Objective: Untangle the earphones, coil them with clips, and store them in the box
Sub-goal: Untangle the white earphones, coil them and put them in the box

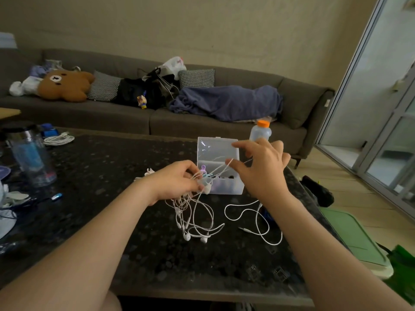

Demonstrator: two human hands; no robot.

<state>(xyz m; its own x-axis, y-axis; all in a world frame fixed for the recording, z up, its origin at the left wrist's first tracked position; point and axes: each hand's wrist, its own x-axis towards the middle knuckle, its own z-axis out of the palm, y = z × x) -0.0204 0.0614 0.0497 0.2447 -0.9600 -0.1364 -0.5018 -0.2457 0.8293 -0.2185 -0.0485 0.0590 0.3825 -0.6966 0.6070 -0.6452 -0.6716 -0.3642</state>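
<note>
White earphones (193,212) are one big knot on the dark speckled stone table (101,198), dead centre. The buds dangle at the tangle's 6 o'clock and just touch the top. Left hand (177,180) has its fingers curled tight round the top of the bunch and holds it up off the table. Right hand (260,167) sits at 3 o'clock of the left one with its fingers spread pretty wide. One strand runs taut from the knot up over its thumb, but honestly can't tell if it's actually pinching it. Clear plastic box (220,187) stands at 12 o'clock of the tangle, right behind both hands, lid up, with some small purple and blue bits inside. Another loose white cable (258,221) lies flat at the tangle's 3 o'clock, and an orange-capped bottle (260,131) is at the box's 1 o'clock
</note>
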